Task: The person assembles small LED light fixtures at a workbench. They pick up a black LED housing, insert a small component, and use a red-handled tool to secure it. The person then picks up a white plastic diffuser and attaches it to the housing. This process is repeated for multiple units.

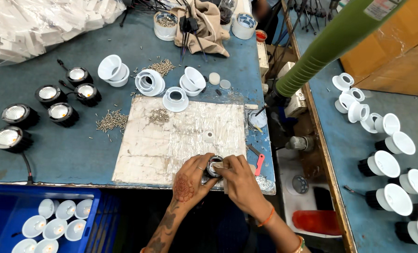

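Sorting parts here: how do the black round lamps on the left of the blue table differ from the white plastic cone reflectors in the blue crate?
The black round lamps lie spread on the blue table with dark cables attached; the white cone reflectors sit packed together in the blue crate. The lamps have black housings, the reflectors white. Both are round and face up.

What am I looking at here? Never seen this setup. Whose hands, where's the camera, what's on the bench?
There is one picture, from a camera worn on the person's head, looking down. No machine: two bare hands. The left hand and right hand together hold a small round lamp part at the near edge of a foil-covered board. On the blue bench lie black lamp units, white plastic rings, and piles of small screws. A blue crate holds more white lamps.
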